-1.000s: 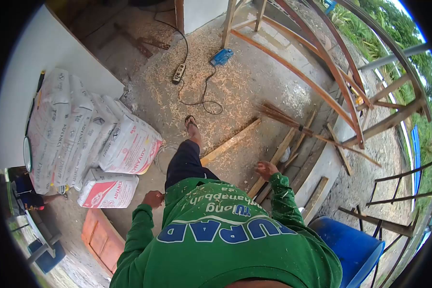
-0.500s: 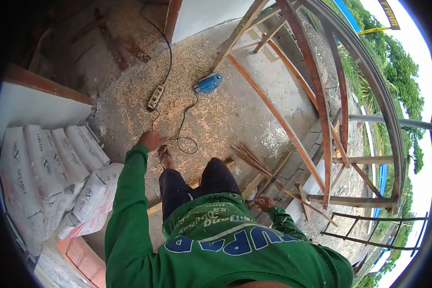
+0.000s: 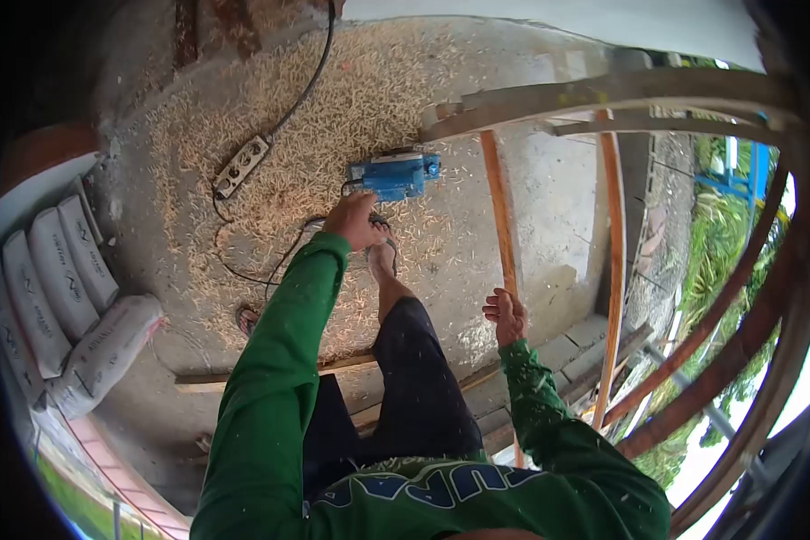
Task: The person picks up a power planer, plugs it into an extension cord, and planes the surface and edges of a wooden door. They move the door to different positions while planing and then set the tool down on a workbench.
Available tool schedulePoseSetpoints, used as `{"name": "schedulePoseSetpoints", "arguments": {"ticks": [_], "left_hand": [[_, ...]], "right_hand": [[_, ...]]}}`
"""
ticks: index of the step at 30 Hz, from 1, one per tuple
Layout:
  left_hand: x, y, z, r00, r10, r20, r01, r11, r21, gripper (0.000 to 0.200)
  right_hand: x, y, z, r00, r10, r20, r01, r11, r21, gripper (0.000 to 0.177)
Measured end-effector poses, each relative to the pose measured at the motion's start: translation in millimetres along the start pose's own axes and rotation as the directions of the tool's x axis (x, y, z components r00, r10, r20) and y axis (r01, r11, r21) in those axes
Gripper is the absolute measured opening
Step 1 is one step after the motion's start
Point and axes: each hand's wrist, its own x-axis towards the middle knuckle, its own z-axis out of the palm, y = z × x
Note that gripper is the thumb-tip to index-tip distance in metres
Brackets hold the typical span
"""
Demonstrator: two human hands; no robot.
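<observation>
Beneath the head camera, on a concrete floor [image 3: 549,207] strewn with wood shavings [image 3: 315,126], a blue power planer [image 3: 398,177] lies just beyond the person's left hand [image 3: 351,221]. That hand overlaps the planer's near edge; its fingers are partly hidden, so whether it touches or grips anything cannot be told. It also covers part of a foot [image 3: 382,256]. The right hand [image 3: 507,317], loosely open and empty, partly hides a wooden beam [image 3: 499,198]; contact is unclear. Left of the planer lies a power strip [image 3: 242,167]. Dark lens edges cut off pale sacks [image 3: 58,270].
</observation>
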Motion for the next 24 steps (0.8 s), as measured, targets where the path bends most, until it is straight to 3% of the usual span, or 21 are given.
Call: {"name": "schedulePoseSetpoints", "arguments": {"ticks": [2,4,6,9,12,13,15,16,17,19,21,22,23,24], "left_hand": [[39.3,3.1,13.4,1.000,-0.006,-0.029,0.008,0.998,0.064,0.082],[80.9,-14.9,49.1,0.997,0.011,-0.082,0.012,0.959,0.282,0.072],[114.6,-39.3,87.3,0.984,0.075,-0.161,-0.033,0.968,0.248,0.056],[154.8,-66.5,113.0,0.997,0.020,0.075,-0.028,0.994,0.103,0.045],[165.6,-69.4,115.8,0.993,0.033,0.118,-0.043,0.995,0.085,0.038],[158.1,-70.9,114.8,0.998,0.057,0.041,-0.059,0.997,0.046,0.037],[129.8,-65.3,113.5,0.988,0.091,-0.125,-0.094,0.995,-0.021,0.036],[106.1,-63.8,94.9,0.987,0.073,-0.143,-0.079,0.996,-0.036,0.038],[68.5,-59.3,61.8,0.991,0.035,-0.130,-0.042,0.998,-0.054,0.039],[-27.7,-47.5,-18.9,0.992,-0.070,-0.105,0.062,0.995,-0.082,0.043],[-133.0,-47.5,-70.9,0.959,-0.264,-0.107,0.254,0.962,-0.100,0.047],[-176.7,-53.6,-77.3,0.908,-0.408,-0.100,0.399,0.912,-0.095,0.049],[-219.9,-64.0,-75.4,0.882,-0.443,-0.159,0.419,0.893,-0.162,0.050],[-252.5,-48.1,-99.5,0.743,-0.643,-0.185,0.577,0.756,-0.309,0.048]], "right_hand": [[-16.8,-75.8,53.9,1.000,0.012,0.004,-0.012,1.000,0.013,0.040],[-17.9,-112.2,97.4,0.998,-0.063,0.001,0.063,0.995,-0.075,0.040],[-0.8,-138.2,131.8,0.985,-0.174,0.020,0.175,0.983,-0.056,0.042],[43.1,-174.8,168.3,0.927,-0.348,0.143,0.354,0.935,-0.018,0.045],[101.7,-232.8,223.9,0.834,-0.490,0.254,0.545,0.805,-0.236,0.043],[124.1,-250.2,251.2,0.806,-0.530,0.264,0.589,0.764,-0.264,0.041],[166.4,-285.1,319.6,0.655,-0.619,0.434,0.744,0.627,-0.230,0.033],[176.7,-297.2,363.1,0.718,-0.536,0.443,0.688,0.642,-0.339,0.030],[212.3,-295.7,398.3,0.570,-0.584,0.578,0.821,0.371,-0.434,0.031],[244.7,-285.4,476.4,0.377,-0.454,0.807,0.908,0.008,-0.419,0.050],[263.3,-246.1,561.7,0.211,-0.316,0.925,0.846,-0.414,-0.335,0.058],[267.5,-223.5,586.8,0.162,-0.231,0.959,0.752,-0.600,-0.272,0.062],[264.3,-209.3,603.5,0.236,-0.195,0.952,0.709,-0.636,-0.305,0.066],[262.7,-198.1,615.1,0.313,-0.163,0.936,0.655,-0.677,-0.337,0.069]]}}
